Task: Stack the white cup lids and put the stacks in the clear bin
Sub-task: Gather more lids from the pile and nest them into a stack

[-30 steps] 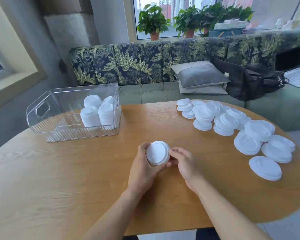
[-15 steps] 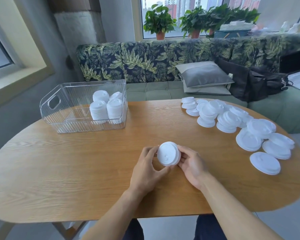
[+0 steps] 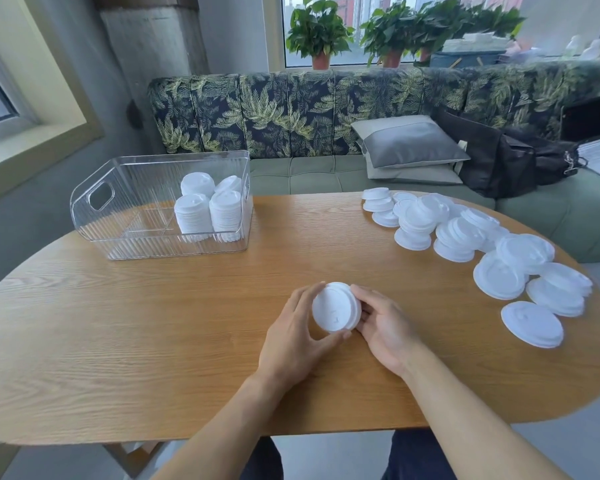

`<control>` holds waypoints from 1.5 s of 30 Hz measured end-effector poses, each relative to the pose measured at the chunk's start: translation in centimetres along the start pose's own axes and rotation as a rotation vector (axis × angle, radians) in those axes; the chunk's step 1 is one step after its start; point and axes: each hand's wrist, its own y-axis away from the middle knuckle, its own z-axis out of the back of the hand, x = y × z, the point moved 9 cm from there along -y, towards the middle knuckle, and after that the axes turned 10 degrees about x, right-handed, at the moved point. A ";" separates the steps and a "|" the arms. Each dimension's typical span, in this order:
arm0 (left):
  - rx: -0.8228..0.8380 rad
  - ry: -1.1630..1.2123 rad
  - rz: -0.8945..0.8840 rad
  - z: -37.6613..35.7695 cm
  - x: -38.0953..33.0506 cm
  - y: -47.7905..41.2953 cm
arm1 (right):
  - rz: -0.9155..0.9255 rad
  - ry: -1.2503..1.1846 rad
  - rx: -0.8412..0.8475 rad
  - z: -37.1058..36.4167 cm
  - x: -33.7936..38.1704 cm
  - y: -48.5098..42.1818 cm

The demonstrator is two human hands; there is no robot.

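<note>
A stack of white cup lids (image 3: 336, 306) is held between both hands just above the table's near middle. My left hand (image 3: 293, 337) wraps its left side and my right hand (image 3: 383, 325) presses its right side. The clear bin (image 3: 125, 206) stands at the far left of the table with several stacks of lids (image 3: 207, 209) in its right end. Many loose white lids (image 3: 482, 247) lie spread over the table's right side, some overlapping.
The wooden oval table (image 3: 153, 323) has its front edge close to me. Behind it runs a leaf-patterned sofa (image 3: 309, 116) with a grey cushion (image 3: 409, 143) and a black bag (image 3: 506, 157). Potted plants (image 3: 319, 32) stand on the windowsill.
The view has shifted, so the bin and loose lids sit more to the right in frame. Both hands keep hold of the lid stack, turning it slightly.
</note>
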 end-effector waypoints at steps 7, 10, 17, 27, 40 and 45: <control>0.001 0.086 0.010 -0.1 0.2 0.1 | -0.001 -0.051 -0.036 0.4 0.1 0.3; -0.044 0.145 0.032 0.3 0.5 0.2 | 0.007 -0.115 -0.063 0.7 0.1 0.4; -0.176 0.144 0.060 1.5 0.5 0.7 | -0.007 -0.151 -0.077 0.8 -0.1 0.3; -0.201 0.003 0.044 1.7 -0.1 0.9 | -0.018 -0.091 -0.126 0.9 -0.4 0.4; -0.216 -0.029 0.260 1.8 1.5 0.9 | -0.041 -0.167 0.128 -2.5 -1.7 0.7; -0.096 0.200 0.238 0.8 1.8 0.6 | -0.005 -0.095 0.012 -1.4 -1.2 0.5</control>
